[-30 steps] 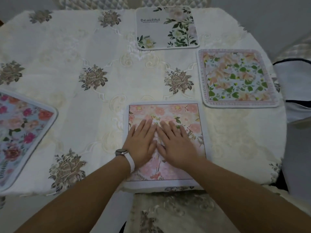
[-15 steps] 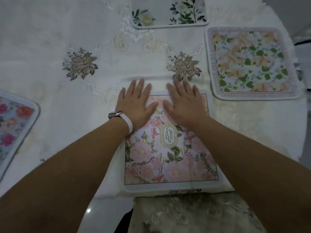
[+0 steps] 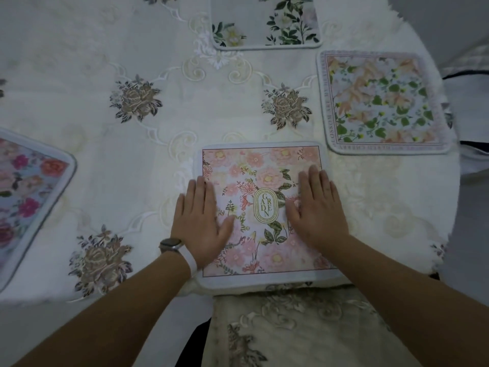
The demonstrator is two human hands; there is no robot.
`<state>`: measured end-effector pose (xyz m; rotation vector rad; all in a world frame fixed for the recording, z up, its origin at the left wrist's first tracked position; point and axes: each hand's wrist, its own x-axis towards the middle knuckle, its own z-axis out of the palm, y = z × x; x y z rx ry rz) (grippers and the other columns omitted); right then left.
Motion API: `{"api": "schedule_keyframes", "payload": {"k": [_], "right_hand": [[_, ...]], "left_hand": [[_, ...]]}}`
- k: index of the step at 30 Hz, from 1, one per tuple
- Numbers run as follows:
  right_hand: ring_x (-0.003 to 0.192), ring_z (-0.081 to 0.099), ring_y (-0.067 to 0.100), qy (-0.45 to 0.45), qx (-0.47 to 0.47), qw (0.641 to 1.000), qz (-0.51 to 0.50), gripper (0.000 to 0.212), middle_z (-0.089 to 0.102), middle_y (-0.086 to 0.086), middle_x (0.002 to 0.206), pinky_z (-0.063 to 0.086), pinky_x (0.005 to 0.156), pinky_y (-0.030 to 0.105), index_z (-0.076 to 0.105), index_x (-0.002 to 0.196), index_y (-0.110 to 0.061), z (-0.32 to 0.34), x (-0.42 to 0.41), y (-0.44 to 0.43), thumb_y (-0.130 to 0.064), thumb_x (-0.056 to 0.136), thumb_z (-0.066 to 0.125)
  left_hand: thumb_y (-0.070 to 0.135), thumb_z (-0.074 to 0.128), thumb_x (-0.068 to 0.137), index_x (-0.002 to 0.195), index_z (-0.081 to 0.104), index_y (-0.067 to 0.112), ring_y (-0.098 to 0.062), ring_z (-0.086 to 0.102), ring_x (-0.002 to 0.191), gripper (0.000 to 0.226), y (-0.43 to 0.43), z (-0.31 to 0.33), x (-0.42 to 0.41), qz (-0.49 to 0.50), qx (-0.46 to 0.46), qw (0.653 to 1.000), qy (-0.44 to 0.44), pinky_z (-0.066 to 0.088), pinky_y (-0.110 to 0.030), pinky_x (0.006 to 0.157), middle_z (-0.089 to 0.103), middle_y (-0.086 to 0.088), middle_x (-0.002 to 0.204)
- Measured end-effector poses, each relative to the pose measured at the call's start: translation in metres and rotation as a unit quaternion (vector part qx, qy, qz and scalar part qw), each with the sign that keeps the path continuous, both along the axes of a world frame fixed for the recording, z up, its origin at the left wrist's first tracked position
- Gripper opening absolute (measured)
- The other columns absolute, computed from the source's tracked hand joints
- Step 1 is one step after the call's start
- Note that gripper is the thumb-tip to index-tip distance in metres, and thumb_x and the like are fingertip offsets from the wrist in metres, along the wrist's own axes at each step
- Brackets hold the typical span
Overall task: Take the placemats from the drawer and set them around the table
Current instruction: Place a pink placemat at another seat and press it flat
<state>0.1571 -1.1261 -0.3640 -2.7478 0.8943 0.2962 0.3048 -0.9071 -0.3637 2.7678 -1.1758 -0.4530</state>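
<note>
White embroidered cloth covers the round surface [image 3: 164, 75], its stitched brown roses showing between four placemats. A pink "GARDEN" placemat [image 3: 262, 181] lies at the near edge, straight in front of the person. Both hands rest flat on it, fingers extended and gripping nothing: the left hand [image 3: 202, 218] over its left border, with the outer fingers spilling onto the cloth, and the right hand [image 3: 317, 210] on its right half. A watch with a pale strap [image 3: 174, 247] sits on the left wrist.

Of the other mats, a peach-and-green placemat [image 3: 383, 102] lies just beyond the pink one's far right corner, a white placemat with green sprigs [image 3: 264, 25] sits at the far side, and a blue placemat with bright flowers [image 3: 23, 194] lies well apart on the left, cut off by the frame.

The pink mat's near border sits right at the rim — a careless pull toward the body would likely tip it off. Pressing and sliding could also drag the loose cloth and ruck it — shifting the neighbouring mats. Spacing looks uneven, with the right side crowded.
</note>
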Motion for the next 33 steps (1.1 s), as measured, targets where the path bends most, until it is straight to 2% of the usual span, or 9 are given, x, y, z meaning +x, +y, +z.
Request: {"api": "schedule_keyframes", "payload": {"k": [3,8,12,19,22,26,30,32,33], "right_hand": [[0.151,-0.009,0.028,0.015,-0.006,0.999,0.038,0.072,-0.005,0.008,0.164,-0.007,0.121,0.043,0.002,0.156,-0.018,-0.001,-0.017,0.019,-0.054,0.096,0.019],[0.151,0.004,0.029,0.009,-0.006,0.985,0.173,0.063,0.011,0.005,0.163,0.006,0.118,0.052,0.012,0.154,-0.020,0.000,-0.016,0.060,-0.053,0.101,0.017],[0.151,0.004,0.027,0.001,0.002,0.982,0.191,0.065,0.010,0.003,0.163,0.007,0.119,0.052,0.012,0.154,-0.017,-0.001,-0.018,0.071,-0.054,0.101,0.019],[0.151,0.011,0.028,0.030,-0.010,0.953,0.301,0.071,0.016,0.003,0.163,0.011,0.120,0.050,0.024,0.155,-0.026,0.002,-0.061,0.044,-0.066,0.096,0.025],[0.152,0.004,0.028,0.056,-0.020,0.971,0.233,0.073,0.011,0.005,0.164,0.008,0.119,0.048,0.014,0.156,-0.025,0.005,-0.075,0.026,-0.066,0.095,0.019],[0.152,0.000,0.027,0.089,-0.019,0.978,0.187,0.073,0.004,0.006,0.165,0.003,0.119,0.045,0.005,0.156,-0.024,0.012,-0.094,0.008,-0.064,0.096,0.011],[0.151,-0.009,0.023,0.095,0.003,0.986,0.135,0.077,-0.015,-0.002,0.162,0.000,0.121,0.041,-0.009,0.154,-0.028,0.023,-0.104,-0.007,-0.069,0.089,-0.011],[0.151,0.000,0.023,0.096,0.005,0.987,0.130,0.082,-0.009,-0.001,0.162,0.011,0.122,0.042,-0.002,0.155,-0.025,0.032,-0.101,-0.013,-0.068,0.086,-0.015],[0.151,0.014,0.024,0.084,0.000,0.988,0.130,0.086,0.006,0.003,0.164,0.021,0.120,0.043,0.012,0.156,-0.021,0.038,-0.097,-0.017,-0.068,0.088,-0.011]], "left_hand": [[0.061,0.020,0.096,0.154,0.002,0.006,-0.026,-0.012,0.149,0.082,0.007,0.000,-0.022,-0.037,0.011,0.999,-0.007,-0.003,-0.045,0.119,-0.006,-0.013,0.162],[0.060,0.028,0.092,0.154,0.012,0.009,-0.029,-0.003,0.150,0.082,-0.011,-0.001,-0.039,-0.201,0.016,0.979,-0.005,0.008,-0.053,0.119,0.006,-0.013,0.163],[0.065,0.030,0.089,0.152,0.013,0.007,-0.025,-0.001,0.150,0.088,-0.009,0.000,-0.042,-0.228,0.023,0.973,-0.002,0.009,-0.052,0.119,0.009,-0.011,0.162],[0.089,0.022,0.078,0.156,0.011,0.023,-0.022,-0.002,0.150,0.103,0.016,0.003,-0.045,-0.212,0.032,0.977,0.007,0.005,-0.052,0.119,0.000,0.000,0.164],[0.088,0.025,0.079,0.156,0.012,0.026,-0.021,-0.001,0.150,0.100,0.030,0.003,-0.042,-0.163,0.028,0.986,0.004,0.006,-0.051,0.118,0.002,0.001,0.163],[0.083,0.013,0.084,0.154,-0.007,0.034,-0.018,-0.015,0.148,0.087,0.059,0.007,-0.034,-0.085,0.057,0.995,0.001,-0.004,-0.048,0.118,-0.014,0.004,0.162],[0.079,0.005,0.085,0.152,-0.015,0.035,-0.020,-0.015,0.148,0.083,0.081,0.025,-0.024,-0.037,0.099,0.994,0.008,-0.001,-0.048,0.118,-0.019,0.002,0.161],[0.078,0.010,0.084,0.153,-0.011,0.034,-0.022,-0.007,0.150,0.085,0.088,0.034,-0.021,-0.016,0.114,0.993,0.021,0.005,-0.048,0.119,-0.013,0.001,0.162],[0.077,0.012,0.081,0.154,-0.007,0.033,-0.024,0.000,0.150,0.087,0.093,0.040,-0.021,0.006,0.109,0.994,0.029,0.009,-0.048,0.119,-0.007,0.000,0.163]]}}
